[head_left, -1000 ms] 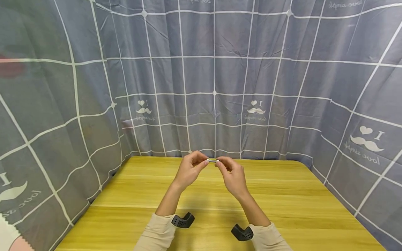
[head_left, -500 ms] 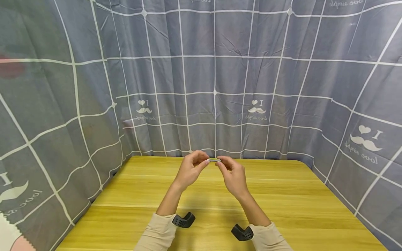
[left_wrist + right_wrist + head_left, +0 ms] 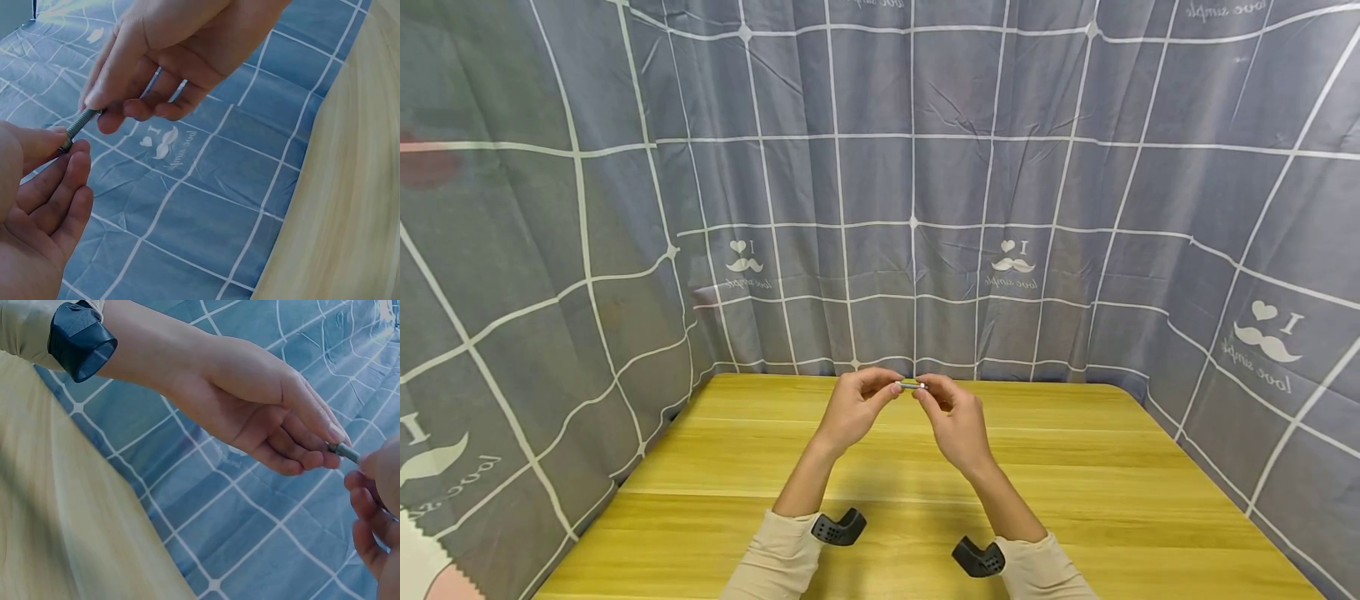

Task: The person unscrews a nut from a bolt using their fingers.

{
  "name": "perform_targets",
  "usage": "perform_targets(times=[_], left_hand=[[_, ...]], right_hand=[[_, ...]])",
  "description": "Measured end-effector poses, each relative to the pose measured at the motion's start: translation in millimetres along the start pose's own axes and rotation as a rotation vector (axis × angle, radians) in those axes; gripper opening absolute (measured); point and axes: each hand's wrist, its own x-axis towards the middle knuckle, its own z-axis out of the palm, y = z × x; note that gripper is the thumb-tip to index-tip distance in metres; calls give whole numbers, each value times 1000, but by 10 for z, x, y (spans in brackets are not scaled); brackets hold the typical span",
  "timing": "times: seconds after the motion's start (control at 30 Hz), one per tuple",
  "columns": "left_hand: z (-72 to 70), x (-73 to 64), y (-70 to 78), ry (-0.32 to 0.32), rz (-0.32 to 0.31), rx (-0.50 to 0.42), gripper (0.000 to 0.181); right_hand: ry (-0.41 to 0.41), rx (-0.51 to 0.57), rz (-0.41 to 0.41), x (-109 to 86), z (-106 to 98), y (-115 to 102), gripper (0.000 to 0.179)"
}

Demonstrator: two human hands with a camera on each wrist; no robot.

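Observation:
A small metal bolt [image 3: 911, 386] is held level between both hands, over the far part of the table. In the left wrist view the threads along its shank [image 3: 81, 122] show between the two sets of fingertips. My left hand [image 3: 850, 408] pinches one end between thumb and forefinger, where a wider piece [image 3: 66, 145] peeks out beneath the thumb. Thumb and forefinger of my right hand [image 3: 958, 423] pinch the opposite end. The right wrist view has the bolt [image 3: 345, 452] short and partly hidden by fingers.
The yellow wood-grain table [image 3: 737, 483] spreads beneath both forearms. A grey checked curtain [image 3: 872, 183] encloses its back and sides. Black wrist devices [image 3: 838, 527] sit on the beige sleeves, and a pale cloth with a zigzag edge [image 3: 422, 554] shows at lower left.
The right fingertips have shifted slightly on the bolt, and a little more of its right end shows than one second ago. Both arms stay nearly where they were.

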Motion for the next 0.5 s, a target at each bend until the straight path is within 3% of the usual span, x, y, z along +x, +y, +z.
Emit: perform_targets(times=[0.17, 0.37, 0.5], left_hand=[[-6, 1, 27, -8, -11, -16, 15], [-6, -4, 27, -7, -8, -9, 14], [-6, -3, 17, -5, -8, -5, 14]], right_hand=[[-17, 6, -3, -6, -2, -7, 31], [10, -17, 16, -6, -2, -2, 17], [2, 6, -15, -2, -4, -6, 30]])
